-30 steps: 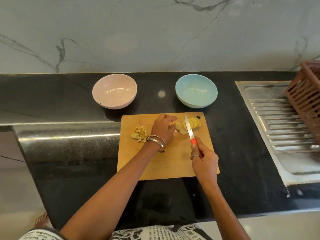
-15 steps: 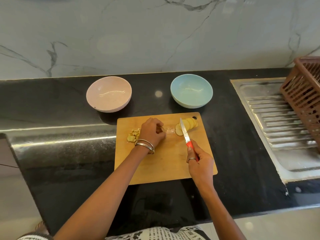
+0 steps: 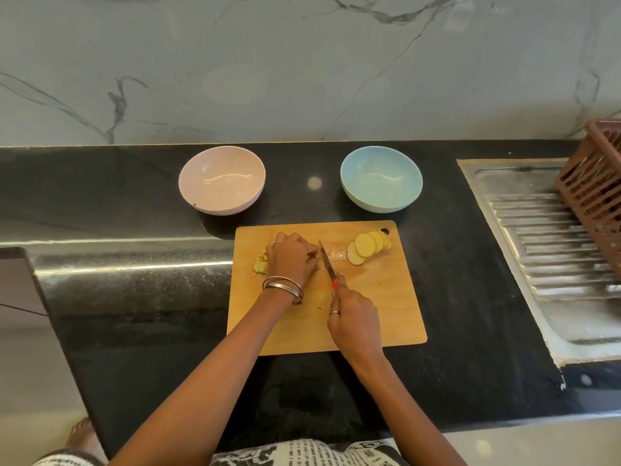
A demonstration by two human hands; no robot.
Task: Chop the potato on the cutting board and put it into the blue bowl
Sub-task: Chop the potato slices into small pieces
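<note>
Where the wooden cutting board (image 3: 369, 304) lies at the centre of the frame, the potato shows in two lots: a fan of round potato slices (image 3: 368, 246) overlapping one another near the board's upper right corner, and a small heap of chopped potato bits (image 3: 260, 265) at the board's left side, partly hidden behind the left hand (image 3: 294, 258). That hand rests knuckles-up on the board with its fingers curled down; what it presses under them cannot be made out. Just to its right stands the knife (image 3: 326, 262), blade angled toward the top of the frame, its tip close beside the left fingertips. The right hand (image 3: 354, 322) is wrapped closed around the knife's red handle, below the blade, with a ring on one finger. Silver bangles (image 3: 284, 286) circle the left wrist. Above the board on the black counter (image 3: 134, 314), the blue bowl (image 3: 381, 196) sits upper right of centre with nothing in it, and a pink bowl (image 3: 221, 196) sits well apart to its left. A steel drainboard (image 3: 537, 247) and a brown basket (image 3: 594, 186) fill the right edge.
</note>
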